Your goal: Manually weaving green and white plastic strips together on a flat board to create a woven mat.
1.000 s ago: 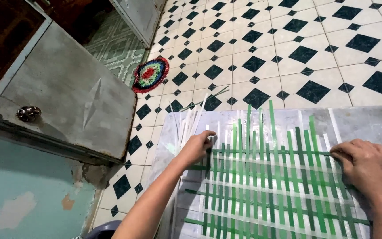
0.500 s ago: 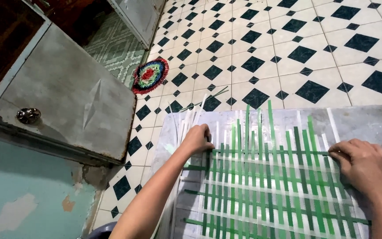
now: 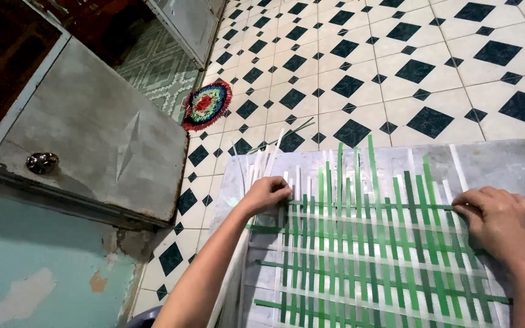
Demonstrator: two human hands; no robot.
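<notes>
The left hand [image 3: 267, 193] pressed on the left edge of a mat [image 3: 366, 255] woven of green and white strips, while the right hand [image 3: 496, 220] pressed on its right edge. The mat lay on a grey board [image 3: 505, 164] over the tiled floor [image 3: 396, 67], with a small round rug [image 3: 206, 104] well apart beside a metal door [image 3: 92, 140].

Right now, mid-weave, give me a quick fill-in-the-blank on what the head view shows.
1. Both hands, left hand and right hand, press on a mat woven of white and ____ strips.
2. The mat lies on a grey ____.
3. The round, colourful small rug lies on the ____ floor.

Missing words: green; board; tiled
</notes>
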